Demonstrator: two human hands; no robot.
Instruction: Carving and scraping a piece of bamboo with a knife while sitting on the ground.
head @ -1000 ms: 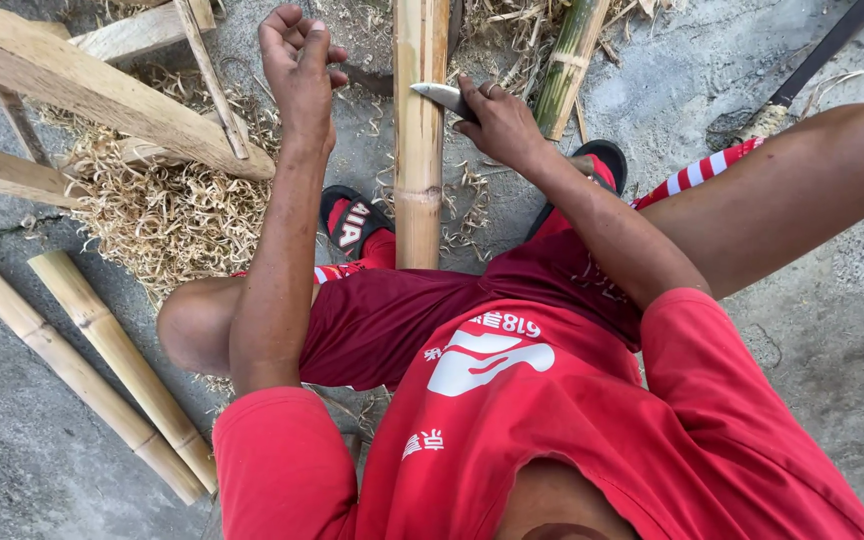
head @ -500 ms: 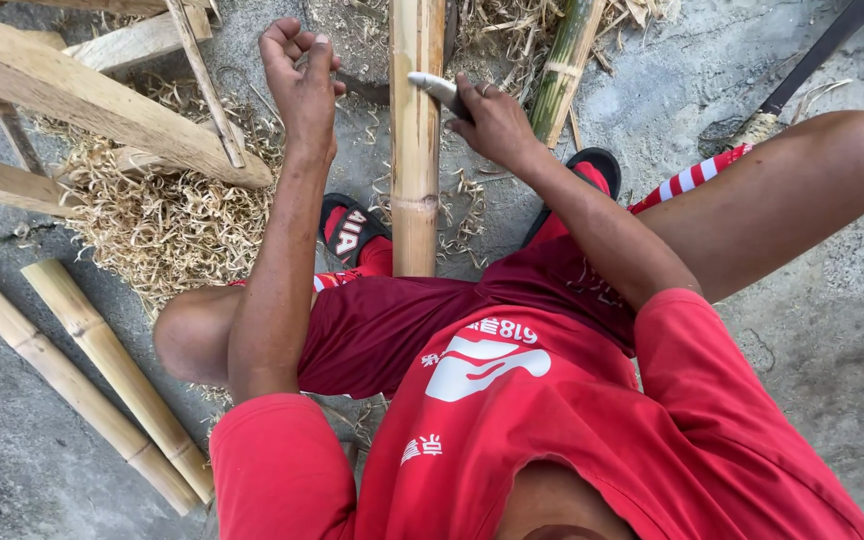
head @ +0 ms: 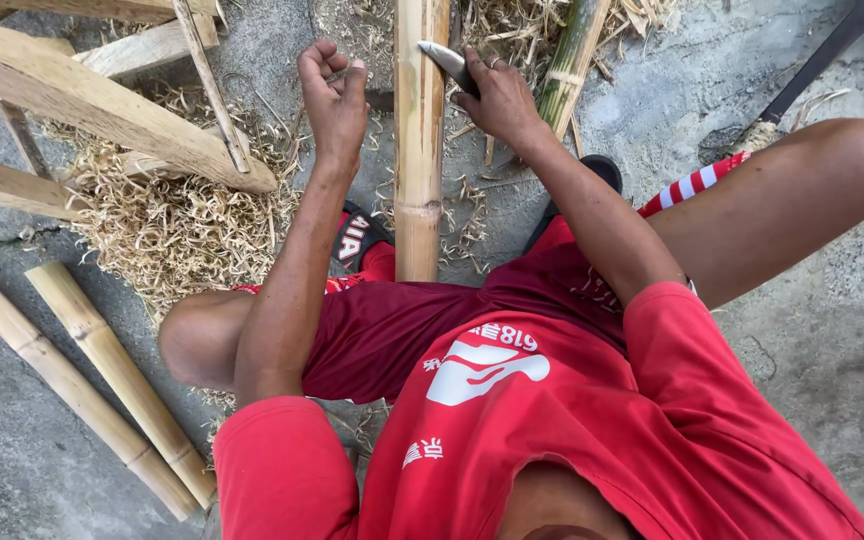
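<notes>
Bamboo pole (head: 420,150) is standing upright-ish between the person's knees, running from the lap up past the top edge of the head view, pale yellow with a node ring low down. Right hand (head: 497,98) is wrapping tight around the handle of a knife (head: 445,60), whose grey blade is lying against the pole's right edge near the top; fingers fully closed on it. Left hand (head: 334,92) is hovering just left of the pole, apart from it, fingers curled loosely into a half-fist; cannot tell whether it is pinching a thin sliver or holding nothing. Left of the pole, a pile of shavings (head: 167,225) is covering the concrete under some rough wooden planks (head: 102,110); further left and lower, two cut bamboo lengths (head: 102,385) are lying side by side. A green bamboo stalk (head: 570,60) is leaning just right of the pole, past the knife hand. Risk, as a judgement: with the left hand off the pole, nothing but the legs is steadying it, so the pole could twist and the blade skid off the smooth skin. A slipping blade would be heading toward the bare thigh or the left hand close by.
</notes>
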